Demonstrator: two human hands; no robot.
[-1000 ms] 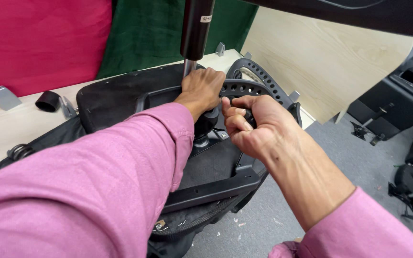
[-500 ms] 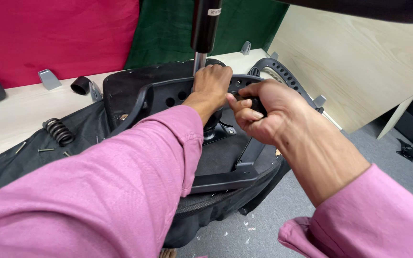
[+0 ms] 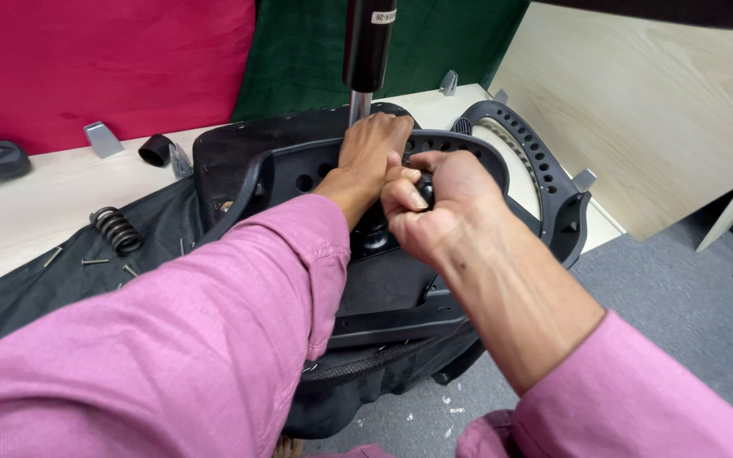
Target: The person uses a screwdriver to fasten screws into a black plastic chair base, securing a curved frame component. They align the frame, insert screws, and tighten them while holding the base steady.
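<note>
Head view. An upturned black chair seat [image 3: 231, 161] lies on the pale worktable [image 3: 19, 220], its black plastic frame [image 3: 299, 165] uppermost and a gas cylinder [image 3: 368, 42] rising from its middle, cut off by the top edge. The left hand [image 3: 373, 144] is closed around the frame's top bar just below the cylinder. Just right of the left hand, touching it, the right hand [image 3: 434, 203] is curled shut on a small black knob [image 3: 425, 188], mostly hidden by the fingers. What lies under both hands cannot be made out. Left of the seat lie a coil spring [image 3: 115, 229] and loose screws [image 3: 95, 261]. Compared with half a second ago, the hands sit closer together and the spring shows farther left.
</note>
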